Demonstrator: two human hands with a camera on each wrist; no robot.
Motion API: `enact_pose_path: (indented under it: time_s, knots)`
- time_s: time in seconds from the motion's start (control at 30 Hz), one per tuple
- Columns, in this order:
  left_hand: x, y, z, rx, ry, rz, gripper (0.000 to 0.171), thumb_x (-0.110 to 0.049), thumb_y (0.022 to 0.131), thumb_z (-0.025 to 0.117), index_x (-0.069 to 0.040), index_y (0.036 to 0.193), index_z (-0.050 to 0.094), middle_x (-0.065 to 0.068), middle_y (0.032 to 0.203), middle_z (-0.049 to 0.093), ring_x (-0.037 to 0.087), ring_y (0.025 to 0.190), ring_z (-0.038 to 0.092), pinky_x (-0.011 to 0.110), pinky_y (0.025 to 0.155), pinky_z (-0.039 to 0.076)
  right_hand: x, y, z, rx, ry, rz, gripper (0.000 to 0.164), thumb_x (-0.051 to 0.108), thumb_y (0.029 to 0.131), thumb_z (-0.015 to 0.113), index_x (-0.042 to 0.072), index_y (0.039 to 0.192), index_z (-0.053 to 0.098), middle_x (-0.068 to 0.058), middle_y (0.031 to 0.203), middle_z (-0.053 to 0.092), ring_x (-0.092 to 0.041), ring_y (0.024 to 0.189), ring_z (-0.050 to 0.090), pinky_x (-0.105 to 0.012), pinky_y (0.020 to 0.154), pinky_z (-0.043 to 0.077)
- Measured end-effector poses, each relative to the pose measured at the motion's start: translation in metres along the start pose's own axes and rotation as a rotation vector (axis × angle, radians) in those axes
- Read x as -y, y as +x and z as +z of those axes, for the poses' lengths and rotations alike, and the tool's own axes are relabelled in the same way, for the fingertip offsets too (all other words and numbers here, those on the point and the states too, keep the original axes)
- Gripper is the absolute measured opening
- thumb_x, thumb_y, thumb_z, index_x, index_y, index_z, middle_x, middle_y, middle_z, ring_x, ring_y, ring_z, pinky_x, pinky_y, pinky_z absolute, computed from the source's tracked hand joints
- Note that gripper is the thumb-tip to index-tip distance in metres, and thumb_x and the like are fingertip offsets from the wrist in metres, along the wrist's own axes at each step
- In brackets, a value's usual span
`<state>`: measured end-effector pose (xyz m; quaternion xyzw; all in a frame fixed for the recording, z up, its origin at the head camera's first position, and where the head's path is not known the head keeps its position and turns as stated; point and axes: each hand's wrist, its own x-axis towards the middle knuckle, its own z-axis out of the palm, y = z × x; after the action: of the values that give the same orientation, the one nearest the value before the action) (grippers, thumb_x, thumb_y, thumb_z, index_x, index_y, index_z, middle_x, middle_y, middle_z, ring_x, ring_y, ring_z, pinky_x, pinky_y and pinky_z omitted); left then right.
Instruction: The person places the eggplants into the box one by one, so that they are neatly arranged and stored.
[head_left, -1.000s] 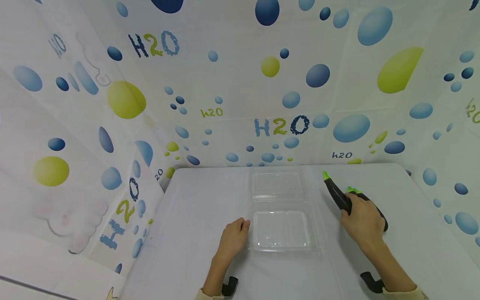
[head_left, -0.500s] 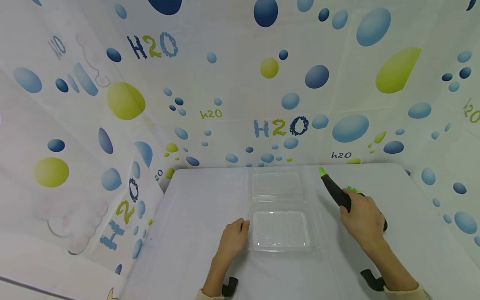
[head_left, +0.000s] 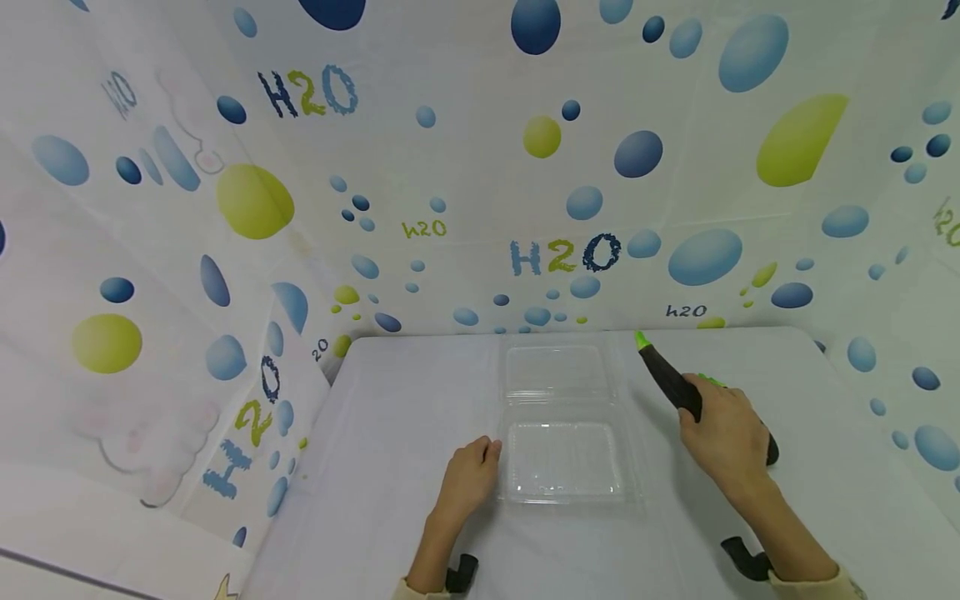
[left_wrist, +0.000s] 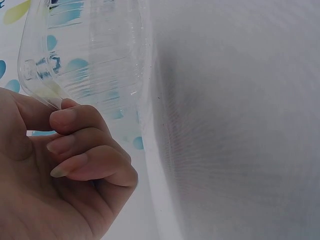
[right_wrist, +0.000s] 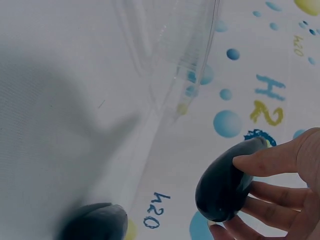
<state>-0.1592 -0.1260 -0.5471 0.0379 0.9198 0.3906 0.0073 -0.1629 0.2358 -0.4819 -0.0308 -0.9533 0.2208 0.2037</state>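
In the head view, a clear plastic clamshell box (head_left: 564,458) lies opened flat on the white table, its lid half towards the back. My left hand (head_left: 467,479) pinches the box's left edge between thumb and index finger, the other fingers curled, as the left wrist view shows at the rim (left_wrist: 42,92). Right of the box, my right hand (head_left: 723,437) grips a dark eggplant (head_left: 670,379) with a bright green stem end pointing back and left. Thumb and fingers wrap its body (right_wrist: 222,182) in the right wrist view. A second dark eggplant (right_wrist: 95,222) lies on the table, mostly hidden beneath that hand from above.
The white-covered table (head_left: 397,392) meets a curtain (head_left: 465,142) printed with blue and green dots at its back. Black wrist-camera mounts (head_left: 746,558) stick out beside both forearms.
The eggplant in my right hand has tipped and shifted slightly up and left, its green end now nearer the table's back edge. My left hand stays at the box edge.
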Motion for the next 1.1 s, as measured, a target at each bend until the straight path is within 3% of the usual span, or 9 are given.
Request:
enact_pose_path:
  time_s: [0.57, 0.83, 1.1]
  knots:
    - [0.004, 0.000, 0.001, 0.001, 0.002, 0.003, 0.038, -0.027, 0.111, 0.049, -0.012, 0.077, 0.054, -0.005, 0.060, 0.042, 0.010, 0.052, 0.039, 0.025, 0.047, 0.032, 0.015, -0.004, -0.004, 0.002, 0.012, -0.036, 0.048, 0.008, 0.086, 0.079, 0.002, 0.131, 0.066, -0.028, 0.120, 0.069, -0.047, 0.106, 0.061, -0.063, 0.063, 0.051]
    - [0.003, 0.001, 0.000, 0.005, -0.002, -0.008, 0.037, -0.026, 0.111, 0.048, -0.012, 0.076, 0.054, -0.005, 0.060, 0.041, 0.010, 0.053, 0.038, 0.025, 0.048, 0.031, 0.022, -0.004, -0.004, 0.022, 0.007, -0.084, 0.051, 0.006, 0.084, 0.081, 0.005, 0.133, 0.066, -0.025, 0.125, 0.069, -0.047, 0.115, 0.060, -0.066, 0.072, 0.053]
    - [0.003, 0.000, 0.000, 0.010, -0.008, -0.002, 0.037, -0.025, 0.111, 0.048, -0.012, 0.077, 0.055, -0.005, 0.060, 0.043, 0.010, 0.053, 0.039, 0.025, 0.048, 0.032, 0.024, -0.004, -0.002, 0.031, 0.016, -0.121, 0.052, 0.006, 0.084, 0.082, 0.005, 0.133, 0.066, -0.025, 0.126, 0.068, -0.047, 0.115, 0.060, -0.063, 0.067, 0.056]
